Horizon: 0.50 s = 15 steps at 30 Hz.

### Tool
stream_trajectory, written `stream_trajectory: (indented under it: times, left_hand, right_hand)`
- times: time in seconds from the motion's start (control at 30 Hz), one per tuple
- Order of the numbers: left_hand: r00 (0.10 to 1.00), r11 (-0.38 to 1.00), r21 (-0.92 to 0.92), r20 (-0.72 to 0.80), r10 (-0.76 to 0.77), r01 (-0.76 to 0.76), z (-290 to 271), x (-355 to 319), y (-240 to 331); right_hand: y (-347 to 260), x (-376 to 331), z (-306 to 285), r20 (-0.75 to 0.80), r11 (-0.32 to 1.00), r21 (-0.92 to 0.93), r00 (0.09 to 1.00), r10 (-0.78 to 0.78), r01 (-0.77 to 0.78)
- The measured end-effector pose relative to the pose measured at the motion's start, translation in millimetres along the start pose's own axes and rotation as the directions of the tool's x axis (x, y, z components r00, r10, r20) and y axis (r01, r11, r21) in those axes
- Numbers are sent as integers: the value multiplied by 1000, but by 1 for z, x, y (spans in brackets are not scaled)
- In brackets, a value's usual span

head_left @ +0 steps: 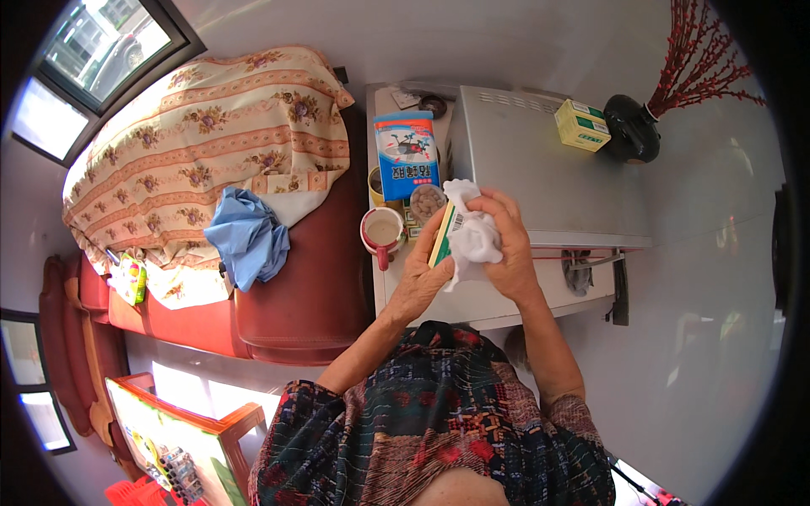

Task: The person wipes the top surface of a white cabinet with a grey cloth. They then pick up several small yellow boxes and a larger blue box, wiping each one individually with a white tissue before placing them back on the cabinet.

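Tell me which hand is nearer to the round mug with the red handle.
The left hand: it is just right of the round, red-handled mug and nearer the body. The right hand is farther right, on the crumpled white cloth.

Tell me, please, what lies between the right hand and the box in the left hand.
A bunched white cloth lies between the right hand and the box, in the head view.
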<state>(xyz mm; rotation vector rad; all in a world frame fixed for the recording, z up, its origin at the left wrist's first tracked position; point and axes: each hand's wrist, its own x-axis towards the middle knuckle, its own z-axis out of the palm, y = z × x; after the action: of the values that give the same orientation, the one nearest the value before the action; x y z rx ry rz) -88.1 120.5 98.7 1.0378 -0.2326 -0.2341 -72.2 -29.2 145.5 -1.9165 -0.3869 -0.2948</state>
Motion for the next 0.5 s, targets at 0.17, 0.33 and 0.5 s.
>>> stream_trajectory:
  times: [0.17,0.33,0.5]
  left_hand:
    - [986,977,-134,18,-168,169,-3,-6,5]
    - [970,794,-559,93,-226,239,2,1,9]
    - [957,777,-562,113,-266,282,-3,-1,1]
  right_hand:
    - [33,-3,-4,-9,681,645,887,462,-348]
    - [33,-24,17,-64,752,602,923,379,-267]
    - [32,-33,26,56,595,740,910,411,-314]
